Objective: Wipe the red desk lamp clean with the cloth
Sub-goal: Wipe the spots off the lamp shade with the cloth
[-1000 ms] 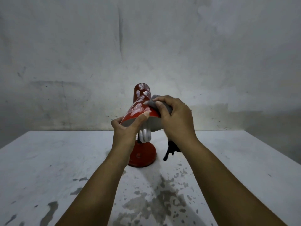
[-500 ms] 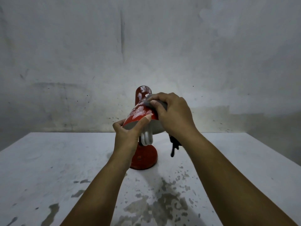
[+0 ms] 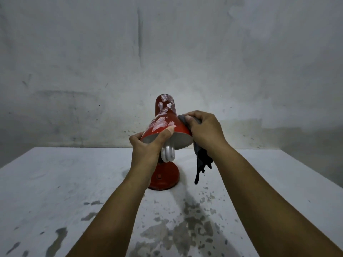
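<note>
A red desk lamp (image 3: 168, 115) stands on a white table (image 3: 55, 182), its shade tilted toward me and smeared with white patches on top. A white spiral bulb (image 3: 168, 154) hangs out of the shade, above the round red base (image 3: 167, 178). My left hand (image 3: 146, 147) grips the shade's lower left rim, thumb lying over the red top. My right hand (image 3: 204, 131) holds a dark grey cloth (image 3: 201, 162) against the shade's right side; the cloth's loose end dangles below my wrist.
The table top carries dark worn blotches (image 3: 185, 230) in front of the lamp. A stained grey wall (image 3: 167, 62) rises right behind the table's far edge. The table's right edge runs diagonally at far right.
My right hand with the cloth has slid from the top of the shade down to its right side, uncovering the red surface there. My left hand keeps its hold on the rim.
</note>
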